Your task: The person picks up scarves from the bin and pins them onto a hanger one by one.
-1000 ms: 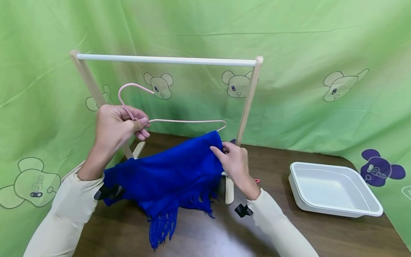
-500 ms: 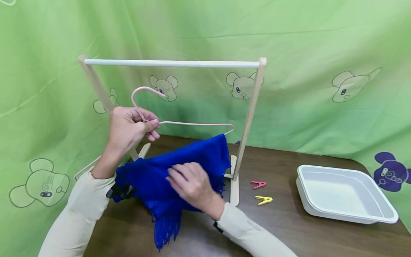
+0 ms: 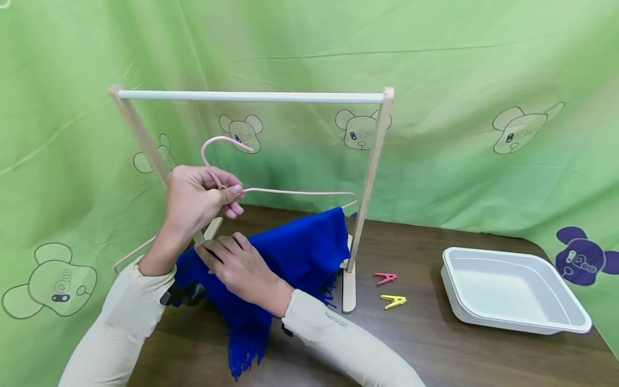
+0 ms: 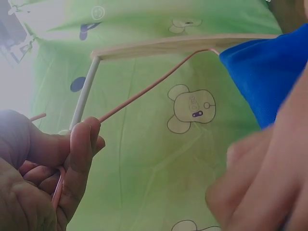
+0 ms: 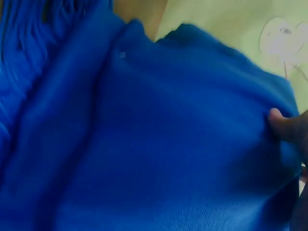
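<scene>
From the head camera, we see our left hand (image 3: 195,200) curled round the neck of a pink hanger (image 3: 271,189), just under its hook, holding it up in front of the wooden rack (image 3: 251,97). A blue scarf (image 3: 295,250) is draped over the hanger's lower bar, its fringe hanging down to the near edge of the table (image 3: 435,344). Our right hand (image 3: 237,266) lies on the left part of the scarf with fingers fairly straight, pressed against the cloth just below the left hand. To the right of the rack's foot lie a pink clip (image 3: 385,278) and a yellow clip (image 3: 395,301), close together, and farther right sits a white tray (image 3: 512,290). In the left wrist view, our fingers (image 4: 79,154) pinch the hanger wire (image 4: 149,89), which runs up to the right to the scarf's edge (image 4: 267,77); the blurred right hand (image 4: 269,183) fills the near right. In the right wrist view, the scarf (image 5: 144,144) fills almost everything, and one fingertip (image 5: 284,126) touches it at the right edge.
</scene>
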Demonstrator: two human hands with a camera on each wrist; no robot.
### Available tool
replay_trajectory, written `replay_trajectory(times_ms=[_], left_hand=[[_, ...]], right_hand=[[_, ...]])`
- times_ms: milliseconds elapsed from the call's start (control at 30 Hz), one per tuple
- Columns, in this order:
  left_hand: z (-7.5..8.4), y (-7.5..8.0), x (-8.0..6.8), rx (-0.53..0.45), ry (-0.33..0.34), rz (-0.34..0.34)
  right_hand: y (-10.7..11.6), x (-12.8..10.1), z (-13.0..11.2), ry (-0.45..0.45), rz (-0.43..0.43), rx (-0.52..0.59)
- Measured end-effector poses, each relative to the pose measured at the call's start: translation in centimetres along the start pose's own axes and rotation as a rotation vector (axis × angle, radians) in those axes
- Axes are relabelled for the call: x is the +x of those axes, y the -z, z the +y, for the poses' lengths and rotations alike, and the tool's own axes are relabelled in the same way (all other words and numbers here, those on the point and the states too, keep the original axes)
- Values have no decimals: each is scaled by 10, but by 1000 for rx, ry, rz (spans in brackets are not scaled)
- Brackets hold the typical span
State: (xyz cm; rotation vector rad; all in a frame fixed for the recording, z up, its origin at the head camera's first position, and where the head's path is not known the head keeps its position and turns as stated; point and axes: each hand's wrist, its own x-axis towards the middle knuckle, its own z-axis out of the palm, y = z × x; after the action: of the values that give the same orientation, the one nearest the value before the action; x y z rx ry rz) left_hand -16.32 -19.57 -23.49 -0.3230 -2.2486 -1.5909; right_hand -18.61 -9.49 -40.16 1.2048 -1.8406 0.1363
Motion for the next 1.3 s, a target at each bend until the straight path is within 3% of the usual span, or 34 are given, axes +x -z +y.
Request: replay_trajectory(times_ms=[167,433,500,600,733,833,1000,1300], left_hand=[[0,2,-4,2,-16,13],[-3,5,-8,-7,-20,4],[-3,4,-9,-16,-17,2],[-3,2,-9,-24,-8,-1],[-2,1,-9,-7,0,-5],[-1,1,-8,14,-4,-8],[0,-1,-8,22,-3,-4],[-4,-6,-9,6,23,-34]], right_hand=[[7,4,13,17,-113,-13],[37,6,34,72,-405,262],[40,6,35,64,-435,263],[37,5,30,77,-371,188],[23,1,22,116,-146,34],[14,-2,20,110,-7,6],[6,-3,19,71,106,97],[9,2,21,-26,164,271]])
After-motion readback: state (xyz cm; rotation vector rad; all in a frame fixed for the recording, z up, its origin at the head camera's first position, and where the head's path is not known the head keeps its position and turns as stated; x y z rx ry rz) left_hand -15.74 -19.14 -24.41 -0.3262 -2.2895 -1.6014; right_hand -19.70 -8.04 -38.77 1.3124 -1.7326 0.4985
